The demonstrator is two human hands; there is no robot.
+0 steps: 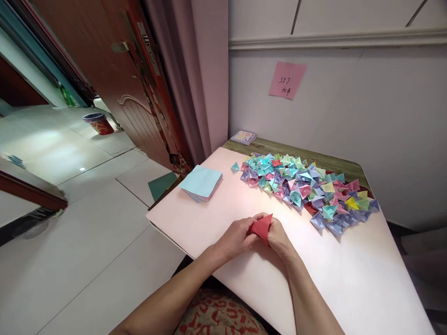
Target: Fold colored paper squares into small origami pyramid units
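A red piece of folded paper (261, 227) is held between my two hands, just above the near part of the pale table. My left hand (240, 235) closes on its left side, while my right hand (278, 235) grips it from the right. One pointed corner of the paper sticks up between them, and several of my fingertips are hidden behind it. Beyond my hands lies a large heap of small folded paper shapes (296, 179) in blue, purple, pink, green and yellow. To the left sits a stack of square paper sheets (201, 181), light blue on top.
A pale pink sheet (181, 211) covers most of the wooden table. Printed cards (244, 137) lie at its far left corner. A pink note (287, 80) is stuck to the wall. Left are a brown door (115, 83), a curtain (202, 70) and a red bin (101, 125).
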